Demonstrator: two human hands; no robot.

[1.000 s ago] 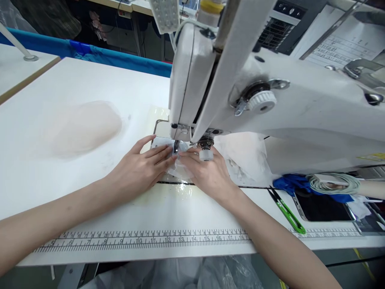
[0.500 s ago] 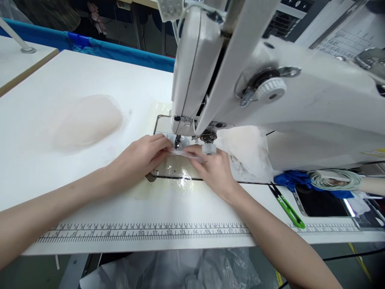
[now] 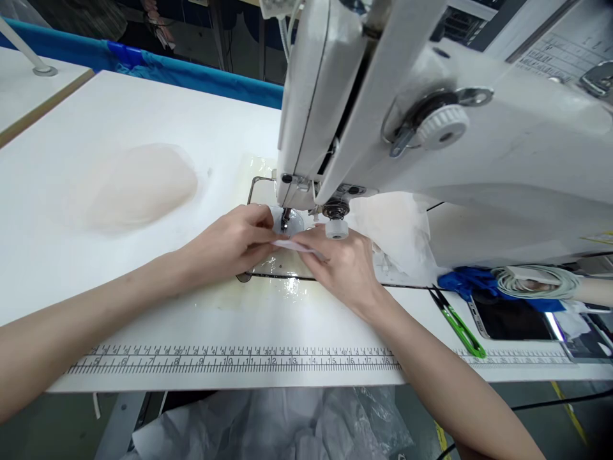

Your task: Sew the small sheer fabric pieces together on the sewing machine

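Note:
A small strip of white fabric stretches between my hands just in front of the presser foot of a white sewing machine. My left hand pinches its left end between thumb and fingers. On the other end, the thumb and fingers of my right hand are closed, partly behind the machine's white knob. Behind my right hand, pale thin fabric lies under the machine arm. Whether the strip touches the needle plate, I cannot tell.
Green thread snips lie to the right, beside a dark phone, a blue cloth and a coil of pale cord. A printed ruler runs along the table's front edge. Sheer beige fabric rests at left.
The view has shifted slightly. My left fingers have bent more at the strip, and the white strip shows more plainly between my hands. Both hands stay in front of the presser foot.

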